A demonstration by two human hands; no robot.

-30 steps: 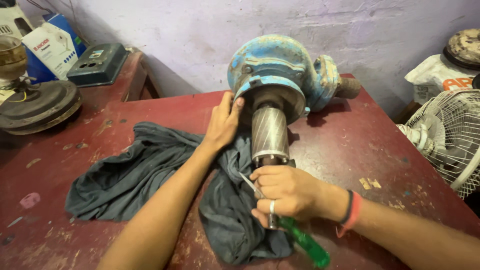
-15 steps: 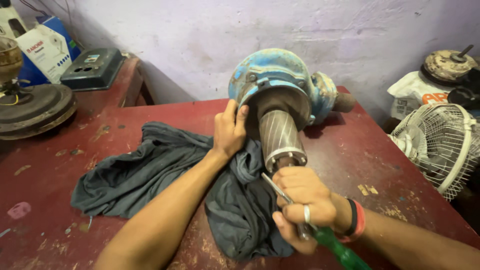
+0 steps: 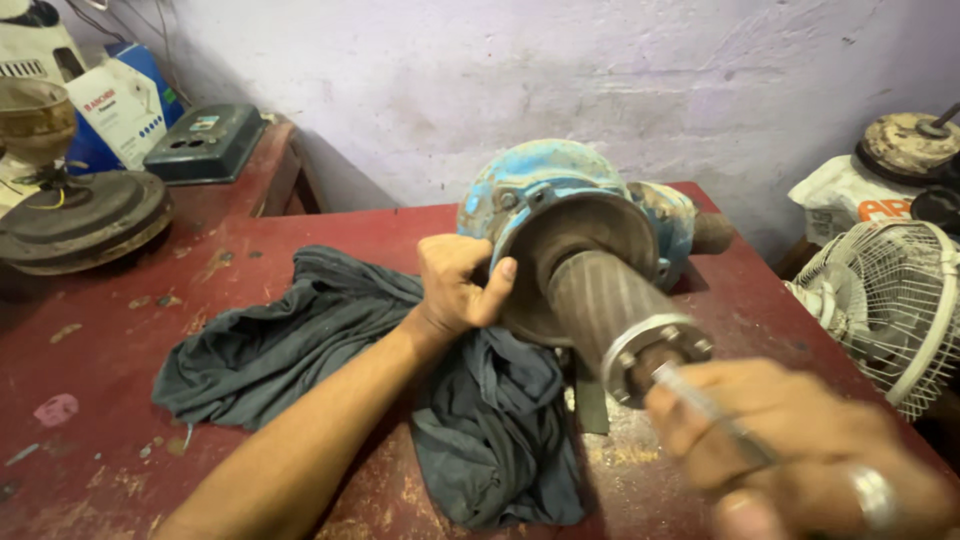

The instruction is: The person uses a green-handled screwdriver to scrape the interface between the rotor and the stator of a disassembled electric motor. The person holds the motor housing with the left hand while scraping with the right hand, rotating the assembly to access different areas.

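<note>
Two hands on one blue motor (image 3: 560, 200) lying on a red table (image 3: 300, 230) atop grey cloth (image 3: 300, 340): left hand (image 3: 455, 290) gripping its housing rim, blurred right hand (image 3: 800, 450) fisted round a screwdriver (image 3: 700, 400) at the rotor (image 3: 610, 305) end.

head view, close, looking down at table (image 3: 300, 230)

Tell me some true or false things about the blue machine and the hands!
1. The left hand grips the rim of the blue motor housing. True.
2. The right hand holds a hammer. False: it holds a thin metal screwdriver shaft near the rotor's end flange.
3. A grey cloth lies under the motor. True.
4. The table is green. False: it is dark red.
5. A white fan guard stands on the right. True.
</note>
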